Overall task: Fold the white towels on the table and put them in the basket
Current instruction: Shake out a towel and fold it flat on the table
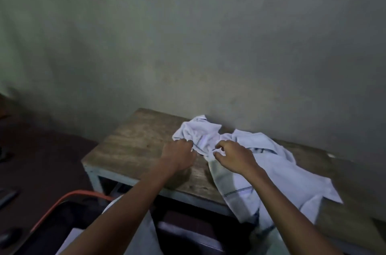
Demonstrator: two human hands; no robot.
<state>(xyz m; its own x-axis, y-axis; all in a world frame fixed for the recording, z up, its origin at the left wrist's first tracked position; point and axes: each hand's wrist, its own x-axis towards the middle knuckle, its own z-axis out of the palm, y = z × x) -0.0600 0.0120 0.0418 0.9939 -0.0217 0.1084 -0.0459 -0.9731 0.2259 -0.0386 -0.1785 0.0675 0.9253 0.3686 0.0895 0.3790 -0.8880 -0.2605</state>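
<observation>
A heap of crumpled white towels (269, 167) with thin dark stitched stripes lies on the right half of a wooden table (133, 144), one part hanging over the front edge. My left hand (179, 155) grips the left edge of the rear towel (200, 132) with curled fingers. My right hand (235, 155) pinches a fold of the same cloth between thumb and fingers. The basket (62, 208), dark with an orange rim, stands on the floor at lower left, partly hidden by my left arm.
The table stands against a grey plaster wall (188, 35). Its left half shows bare wood. Dark floor lies to the left, with blurred dark items (8, 196) at the frame's left edge. White cloth (129, 234) shows under my left arm.
</observation>
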